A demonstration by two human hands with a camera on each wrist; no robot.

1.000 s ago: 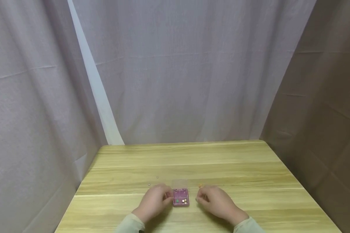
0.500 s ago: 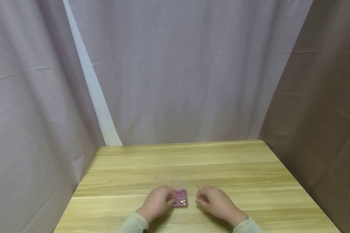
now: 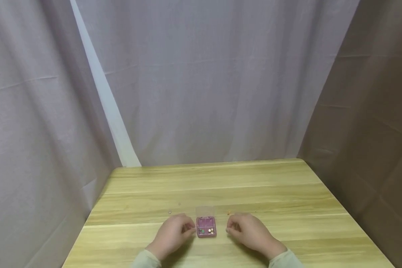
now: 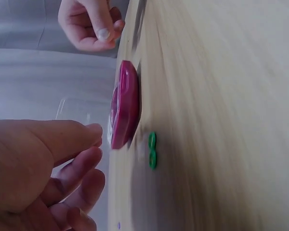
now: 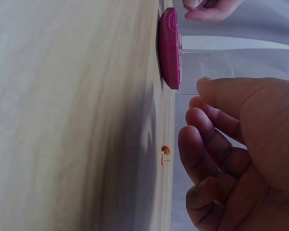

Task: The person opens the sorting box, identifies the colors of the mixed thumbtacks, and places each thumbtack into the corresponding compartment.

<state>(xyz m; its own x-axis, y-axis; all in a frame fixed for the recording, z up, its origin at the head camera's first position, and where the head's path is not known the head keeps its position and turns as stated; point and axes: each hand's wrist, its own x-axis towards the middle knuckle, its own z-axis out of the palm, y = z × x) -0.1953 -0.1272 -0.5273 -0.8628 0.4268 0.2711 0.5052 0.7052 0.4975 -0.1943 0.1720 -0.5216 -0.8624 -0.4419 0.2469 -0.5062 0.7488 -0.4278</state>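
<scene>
A small magenta compartment box (image 3: 206, 222) lies on the table between my hands, its clear lid (image 5: 204, 72) folded back. In its near left compartment are a green piece (image 3: 203, 231) and a dark one; several gold or pale pieces (image 3: 211, 231) are in the near right. My left hand (image 3: 173, 232) hovers just left of the box, thumb near the loosely curled fingers, nothing visible between them. Below it lie two green ring-like pieces (image 4: 152, 150). My right hand (image 3: 249, 231) is held right of the box, fingers loosely curled, nothing seen in it. Orange thumbtacks (image 5: 165, 150) lie near it.
Two small pale pieces lie beyond my left hand, one nearer (image 3: 169, 212) and one farther (image 3: 179, 204). A tiny speck (image 3: 255, 212) is on the right. Grey curtains (image 3: 201, 93) surround the wooden table (image 3: 201, 180) at the back and sides.
My left hand reached over the box's near left compartment, then drew back left. A dark piece now shows there beside the green one. The right hand has barely moved.
</scene>
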